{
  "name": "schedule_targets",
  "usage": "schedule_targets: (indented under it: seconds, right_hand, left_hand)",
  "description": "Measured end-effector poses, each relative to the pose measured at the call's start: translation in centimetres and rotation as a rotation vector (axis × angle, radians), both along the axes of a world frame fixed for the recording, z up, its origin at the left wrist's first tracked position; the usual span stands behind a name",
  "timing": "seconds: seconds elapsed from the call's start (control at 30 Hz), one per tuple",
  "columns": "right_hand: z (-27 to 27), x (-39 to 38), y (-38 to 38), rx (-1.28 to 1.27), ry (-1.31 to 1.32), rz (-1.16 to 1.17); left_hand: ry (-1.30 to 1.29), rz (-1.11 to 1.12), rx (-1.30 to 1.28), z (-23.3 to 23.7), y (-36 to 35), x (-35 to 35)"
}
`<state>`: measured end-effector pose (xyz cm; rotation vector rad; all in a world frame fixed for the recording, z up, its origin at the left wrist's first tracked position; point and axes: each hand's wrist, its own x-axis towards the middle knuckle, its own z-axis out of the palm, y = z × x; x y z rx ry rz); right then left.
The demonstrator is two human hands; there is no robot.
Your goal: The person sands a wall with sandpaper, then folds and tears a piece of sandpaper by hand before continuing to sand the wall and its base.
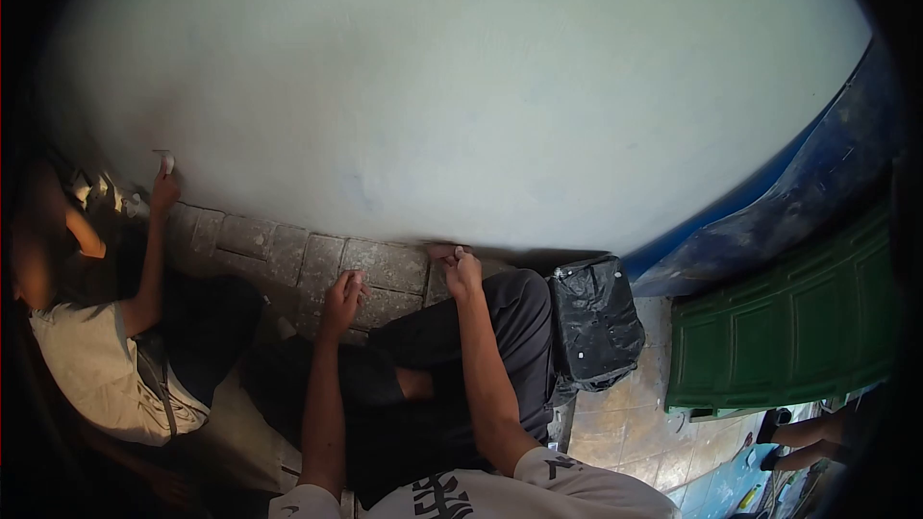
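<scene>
The pale wall (481, 115) stands just beyond the right hand (463, 273), farther from the left hand (343, 304), both grips curled narrow, whether holding anything I can't tell.

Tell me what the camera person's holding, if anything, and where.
Can't tell: the right hand may pinch something; the left hand is curled; nothing held shows clearly.

Forearms (325, 408) forward, fingers (355, 279) bent.

Smooth matt wall (461, 106), rough stone-like paving (385, 264), glossy plastic-looking bag (596, 322), cloth trousers (524, 327)
</scene>
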<state>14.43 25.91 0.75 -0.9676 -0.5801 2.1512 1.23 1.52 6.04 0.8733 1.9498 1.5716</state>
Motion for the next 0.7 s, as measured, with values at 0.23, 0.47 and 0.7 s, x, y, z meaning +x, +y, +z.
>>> schedule_targets:
  seconds: [0.23, 0.47, 0.7]
  right_hand:
    - [0.5, 0.0, 0.1, -0.027, 0.143, -0.010]
    - [5.8, 1.3, -0.8, -0.079, 0.116, 0.068]
    - [4.4, 1.1, -0.1, -0.113, 0.162, 0.020]
  left_hand:
    - [0.006, -0.006, -0.005, -0.4, 0.0, -0.1]
    - [0.043, -0.004, -0.001, -0.2, 0.2, -0.6]
    - [0.027, -0.016, 0.036, -1.3, 0.2, -0.4]
